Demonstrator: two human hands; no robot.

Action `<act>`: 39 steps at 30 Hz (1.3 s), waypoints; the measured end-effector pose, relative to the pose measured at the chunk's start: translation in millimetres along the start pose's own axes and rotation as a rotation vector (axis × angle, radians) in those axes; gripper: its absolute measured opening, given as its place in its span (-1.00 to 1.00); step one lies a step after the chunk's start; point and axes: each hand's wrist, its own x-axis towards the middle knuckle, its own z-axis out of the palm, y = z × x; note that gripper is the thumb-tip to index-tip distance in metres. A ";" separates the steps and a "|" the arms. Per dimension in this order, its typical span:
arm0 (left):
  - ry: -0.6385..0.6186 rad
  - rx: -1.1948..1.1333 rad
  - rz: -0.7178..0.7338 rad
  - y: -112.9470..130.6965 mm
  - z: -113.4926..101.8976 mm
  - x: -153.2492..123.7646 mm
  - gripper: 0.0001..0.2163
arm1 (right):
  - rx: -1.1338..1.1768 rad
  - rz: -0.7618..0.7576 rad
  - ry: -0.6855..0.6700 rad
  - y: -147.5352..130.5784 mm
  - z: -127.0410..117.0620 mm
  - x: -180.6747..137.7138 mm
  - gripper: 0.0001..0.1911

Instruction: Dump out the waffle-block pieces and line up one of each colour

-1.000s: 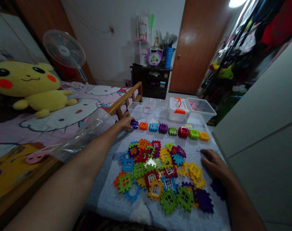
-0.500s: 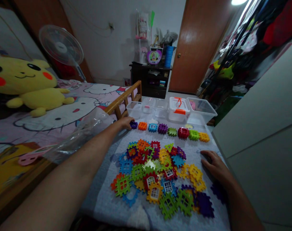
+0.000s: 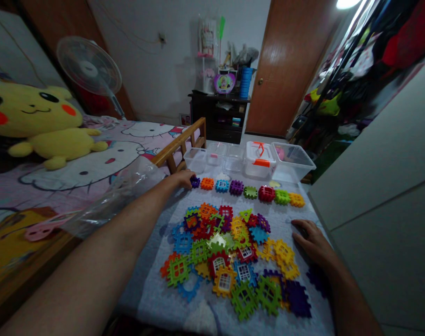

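At the far left end of a row of built-up blocks, my left hand (image 3: 184, 178) has its fingers closed on a small dark blue block (image 3: 195, 182). Beside that block stand an orange block (image 3: 207, 183), a light blue block (image 3: 222, 185) and a purple block (image 3: 236, 187). Farther right come a red block (image 3: 267, 193) and a yellow block (image 3: 297, 200). My right hand (image 3: 310, 239) lies on the cloth with fingers apart, holding nothing. A pile of loose interlocking plastic tiles (image 3: 217, 240) in many colours spreads between my arms.
Clear plastic bins (image 3: 195, 159) and a lidded box (image 3: 260, 161) with orange clips line the table's far edge. A wooden bed rail (image 3: 179, 142) and a crumpled plastic bag (image 3: 128, 186) lie to the left. A white cabinet (image 3: 380, 196) stands close on the right.
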 end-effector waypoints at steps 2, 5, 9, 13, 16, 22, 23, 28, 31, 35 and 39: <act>-0.001 0.005 -0.005 0.2 -0.2 0.5 -0.47 | -0.001 0.002 0.001 -0.1 0.1 -0.1 -0.54; 0.008 0.008 -0.006 0.2 0.0 0.6 -0.47 | 0.002 -0.001 0.002 0.3 0.5 0.4 -0.55; 0.035 0.006 -0.007 0.3 2.2 -2.4 -0.43 | 0.006 0.006 0.007 1.2 1.0 0.8 -0.55; 0.123 -0.008 0.012 1.1 5.2 -12.4 -0.34 | 0.025 0.004 0.022 1.1 1.5 -0.1 -0.57; 0.230 -0.019 0.015 1.6 6.3 -26.3 -0.28 | 0.034 0.004 0.017 0.2 1.2 -0.5 -0.57; 0.393 -0.051 0.023 4.8 18.9 -76.6 -0.37 | 0.023 -0.001 0.008 -1.2 0.4 0.0 -0.55; 0.431 -0.080 0.043 6.8 23.5 -88.4 -0.42 | 0.018 -0.001 0.009 -1.1 0.6 0.0 -0.55; 0.406 -0.254 0.135 25.3 49.7 -158.2 -0.39 | -0.009 0.000 0.008 -0.3 2.5 -0.3 -0.57; 0.331 -0.286 0.141 35.1 65.3 -196.2 -0.27 | -0.021 0.004 0.002 -1.6 2.6 -0.7 -0.56; 0.302 -0.257 0.188 39.6 86.3 -220.7 -0.15 | -0.023 0.003 -0.009 -4.2 2.0 -0.8 -0.57; 0.336 -0.210 0.235 43.1 102.8 -217.0 -0.09 | -0.036 -0.006 0.007 -5.1 2.0 0.0 -0.56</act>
